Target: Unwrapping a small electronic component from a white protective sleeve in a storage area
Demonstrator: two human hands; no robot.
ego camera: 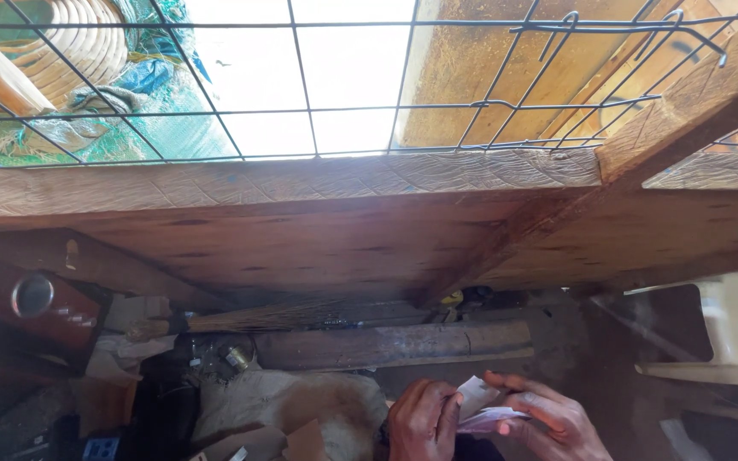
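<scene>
the fingers [450, 408] of the left hand [423, 423] curl closed over the near edge of a small stack of white paper slips [482, 410], thumb side pressing the top sheet up, while the right hand [553, 423] pinches the same slips from the other side, its index finger laid flat along the top. the slips sit low in the view, between both hands, above a dim cluttered floor. a weathered wooden log [395, 344] lies just beyond them, a straw broom [258, 318] behind it, and a pale sack [292, 401] to the left. overhead runs a wooden beam [301, 183] under wire mesh [343, 85]. to do this well, i judge the pinch should stay light, the thumb sliding one sheet free at a time, the stack held level so nothing slips into the clutter.
</scene>
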